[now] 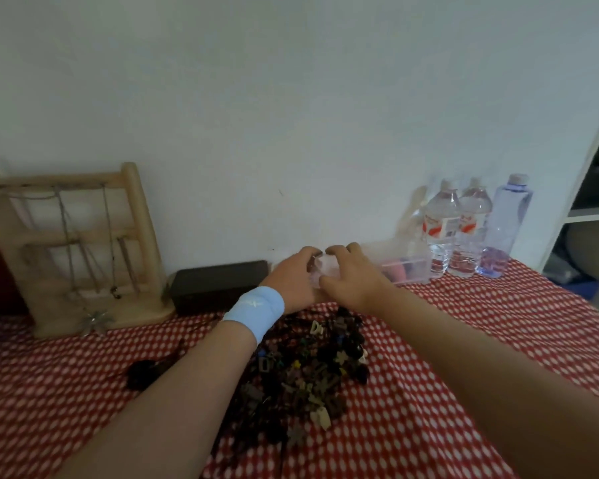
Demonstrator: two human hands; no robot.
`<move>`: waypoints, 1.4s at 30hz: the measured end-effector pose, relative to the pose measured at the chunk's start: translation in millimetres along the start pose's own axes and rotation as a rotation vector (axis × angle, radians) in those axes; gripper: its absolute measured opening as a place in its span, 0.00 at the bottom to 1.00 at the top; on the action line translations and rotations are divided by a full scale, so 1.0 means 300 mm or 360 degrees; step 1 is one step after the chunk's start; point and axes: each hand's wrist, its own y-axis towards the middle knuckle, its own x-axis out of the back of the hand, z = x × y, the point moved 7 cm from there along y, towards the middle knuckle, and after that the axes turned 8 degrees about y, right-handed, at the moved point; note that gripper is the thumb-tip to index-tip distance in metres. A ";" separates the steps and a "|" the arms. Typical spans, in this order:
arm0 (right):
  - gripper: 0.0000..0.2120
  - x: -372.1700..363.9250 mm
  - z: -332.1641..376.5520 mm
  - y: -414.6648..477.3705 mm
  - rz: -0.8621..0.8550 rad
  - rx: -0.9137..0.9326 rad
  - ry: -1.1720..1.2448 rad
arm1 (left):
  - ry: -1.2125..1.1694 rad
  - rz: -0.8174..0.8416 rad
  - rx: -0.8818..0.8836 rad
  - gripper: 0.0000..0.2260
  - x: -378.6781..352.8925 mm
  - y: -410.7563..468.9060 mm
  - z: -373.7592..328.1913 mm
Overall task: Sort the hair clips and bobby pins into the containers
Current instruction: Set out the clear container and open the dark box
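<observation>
left hand (291,285) and right hand (350,278) both curl around a small clear container (321,271) at twelve o'clock from the pile of hair clips (312,368), near the wall. best to keep it level and set it just beside the pile, apart from the second container (407,267) at two o'clock.

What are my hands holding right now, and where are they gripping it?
The left hand and right hand grip a small clear container by its opposite sides.

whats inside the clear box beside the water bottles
Through the clear box wall, something pink and something dark show, too blurred to name. Its left end is covered by the right hand, so anything there cannot be seen.
</observation>
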 end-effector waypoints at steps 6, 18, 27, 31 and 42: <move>0.29 -0.048 0.185 -0.023 0.0113 0.0146 0.0136 | -0.0223 -0.0169 0.0115 0.33 0.136 -0.136 0.075; 0.28 -0.316 0.520 0.014 0.0400 0.0397 0.0017 | -0.0283 -0.0416 0.0375 0.23 0.364 -0.412 0.360; 0.23 -0.411 0.681 0.020 0.0369 0.0727 0.0205 | -0.0304 -0.0408 0.0448 0.21 0.466 -0.524 0.493; 0.19 -0.454 0.712 0.017 0.0438 0.0829 0.0198 | -0.0306 -0.0297 0.0548 0.28 0.474 -0.558 0.557; 0.29 -0.557 0.679 0.091 0.0625 -0.0074 0.1163 | -0.0313 -0.0434 0.0712 0.35 0.456 -0.622 0.684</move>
